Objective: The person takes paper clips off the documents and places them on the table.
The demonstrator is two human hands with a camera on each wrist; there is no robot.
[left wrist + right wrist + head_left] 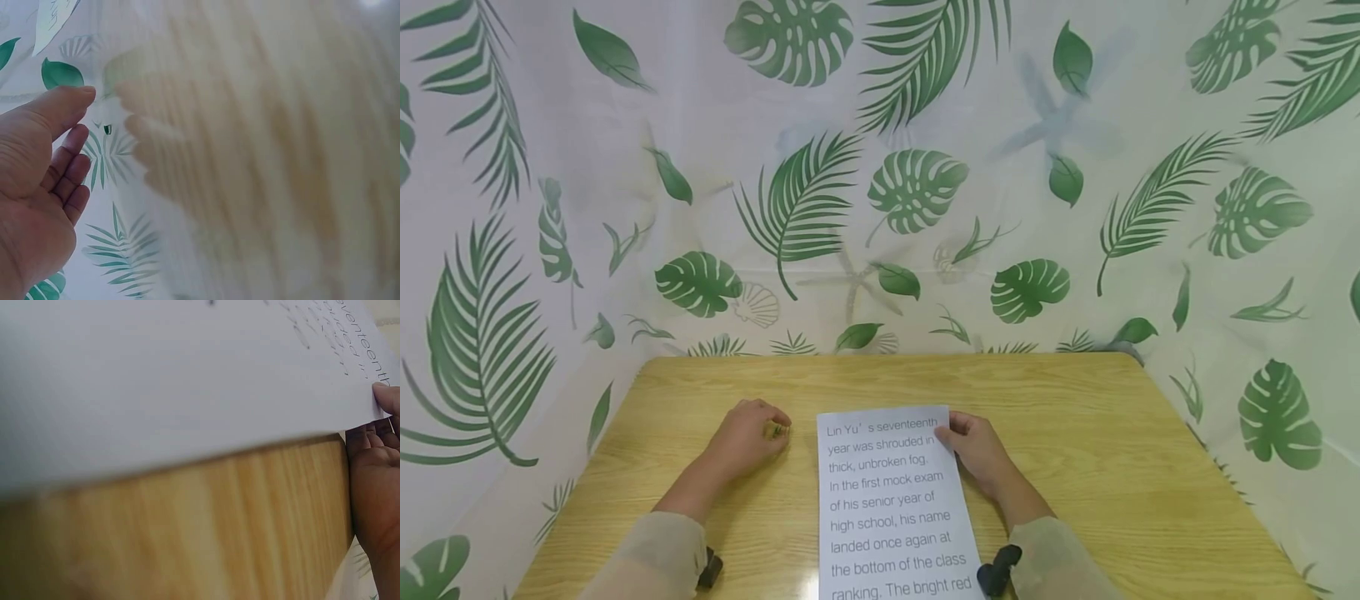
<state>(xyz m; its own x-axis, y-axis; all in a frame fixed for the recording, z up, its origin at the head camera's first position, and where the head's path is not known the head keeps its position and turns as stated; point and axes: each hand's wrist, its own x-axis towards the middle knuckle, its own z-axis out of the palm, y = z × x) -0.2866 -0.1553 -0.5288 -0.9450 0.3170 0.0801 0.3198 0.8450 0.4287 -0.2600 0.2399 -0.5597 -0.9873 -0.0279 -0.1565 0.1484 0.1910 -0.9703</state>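
Observation:
A white sheet of paper (887,500) with large printed English text lies upright to the reader in the head view, its lower end cut off by the frame. My right hand (981,450) pinches its right edge near the top corner. In the right wrist view the thumb (386,399) lies on the printed face and the other fingers are behind the sheet. To the left of the paper, apart from it, my left hand (747,437) is by the table with fingers loosely bent. The left wrist view shows nothing between the thumb and fingers of that hand (44,169).
The wood-grain table (1120,467) stretches out on both sides of the paper. Behind and beside it hangs a white curtain (925,308) with green leaf prints. A dark wrist device (998,570) sits at the right cuff, another (710,569) at the left.

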